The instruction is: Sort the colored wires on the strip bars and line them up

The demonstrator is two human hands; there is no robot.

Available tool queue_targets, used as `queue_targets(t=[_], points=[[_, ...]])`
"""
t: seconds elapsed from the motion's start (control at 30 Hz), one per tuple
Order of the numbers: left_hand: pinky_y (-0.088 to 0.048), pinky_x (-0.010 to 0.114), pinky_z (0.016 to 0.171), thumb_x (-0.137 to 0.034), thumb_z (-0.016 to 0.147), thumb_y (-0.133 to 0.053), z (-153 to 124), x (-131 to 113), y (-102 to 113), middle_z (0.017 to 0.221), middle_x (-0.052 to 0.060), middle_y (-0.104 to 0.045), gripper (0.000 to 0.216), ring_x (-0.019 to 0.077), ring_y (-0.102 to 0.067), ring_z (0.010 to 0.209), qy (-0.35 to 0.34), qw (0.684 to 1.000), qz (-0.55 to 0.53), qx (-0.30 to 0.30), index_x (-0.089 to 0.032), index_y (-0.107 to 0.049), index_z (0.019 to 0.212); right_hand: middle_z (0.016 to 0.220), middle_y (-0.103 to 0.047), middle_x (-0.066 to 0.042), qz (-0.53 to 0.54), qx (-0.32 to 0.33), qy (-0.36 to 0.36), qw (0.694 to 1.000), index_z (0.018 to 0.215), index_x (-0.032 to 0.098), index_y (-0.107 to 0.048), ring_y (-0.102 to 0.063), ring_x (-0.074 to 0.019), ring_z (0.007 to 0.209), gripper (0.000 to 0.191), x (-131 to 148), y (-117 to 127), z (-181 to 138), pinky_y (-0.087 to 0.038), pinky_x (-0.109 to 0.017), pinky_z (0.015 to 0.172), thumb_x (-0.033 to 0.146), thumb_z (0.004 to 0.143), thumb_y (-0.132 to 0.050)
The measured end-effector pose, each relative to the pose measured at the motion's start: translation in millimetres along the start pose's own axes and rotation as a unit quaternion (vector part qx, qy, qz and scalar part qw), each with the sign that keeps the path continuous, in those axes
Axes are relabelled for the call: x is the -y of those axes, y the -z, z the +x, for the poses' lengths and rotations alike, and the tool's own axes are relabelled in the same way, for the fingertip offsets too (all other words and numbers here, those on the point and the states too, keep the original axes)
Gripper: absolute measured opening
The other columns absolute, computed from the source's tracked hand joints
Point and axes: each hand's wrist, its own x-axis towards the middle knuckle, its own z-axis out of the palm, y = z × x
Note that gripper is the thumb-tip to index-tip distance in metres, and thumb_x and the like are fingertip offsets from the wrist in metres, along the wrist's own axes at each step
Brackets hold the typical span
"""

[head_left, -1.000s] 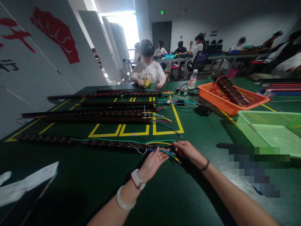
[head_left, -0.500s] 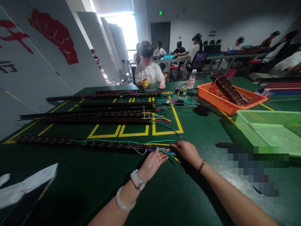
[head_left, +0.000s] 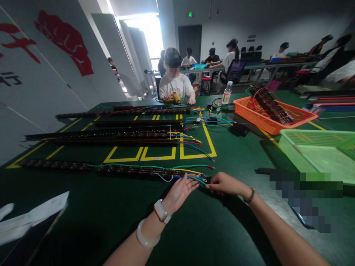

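Observation:
My right hand [head_left: 226,183] pinches the end of a short green wire [head_left: 198,179]; the fingers hide its tip. My left hand [head_left: 180,190] is palm up and open, its fingers stretched out under the green wire and a blue wire [head_left: 177,177] with a ring terminal. These wires come from the right end of a long dark wiring bundle [head_left: 119,170] lying across the table. Beyond my fingers, a yellow wire [head_left: 188,171] and a longer green wire [head_left: 191,167] extend from the bundle, ending in red-sleeved terminals.
More dark bundles [head_left: 116,142] lie farther back on the green table [head_left: 233,159], among yellow tape markings. At right are an orange basket [head_left: 249,117] and a green basket [head_left: 288,147]. A bottle [head_left: 226,94] stands behind. Across the table, a person [head_left: 176,83] sits beside a yellow tool [head_left: 176,98].
My right hand has left the long green and yellow wires and moved down toward me, onto the short green wire's end. My left hand has stayed in place.

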Motion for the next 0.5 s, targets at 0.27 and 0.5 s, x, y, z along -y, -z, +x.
queue_targets(t=[0.27, 0.5], points=[[-0.038, 0.041, 0.101, -0.038, 0.088, -0.047, -0.9, 0.3, 0.1, 0.105, 0.018, -0.064, 0.036, 0.0232, -0.059, 0.104, -0.001, 1.0, 0.005, -0.009, -0.007, -0.062, 0.097, 0.054, -0.053, 0.002, 0.037, -0.045, 0.013, 0.998, 0.066, 0.016, -0.057, -0.046, -0.008, 0.041, 0.034, 7.1, 4.0, -2.8, -0.033, -0.019, 0.04, 0.045, 0.083, -0.048], [-0.045, 0.038, 0.088, -0.041, 0.089, -0.045, -6.8, -3.9, -5.7, 0.094, 0.016, -0.067, 0.038, 0.0214, -0.063, 0.088, 0.001, 0.998, 0.066, -0.008, -0.008, -0.065, 0.089, 0.054, -0.049, 0.003, -0.089, -0.198, 0.047, 0.975, 0.062, 0.017, -0.053, -0.042, -0.0094, 0.049, 0.038, 4.3, 3.4, 1.4, -0.028, -0.021, 0.047, 0.046, 0.086, -0.044]])
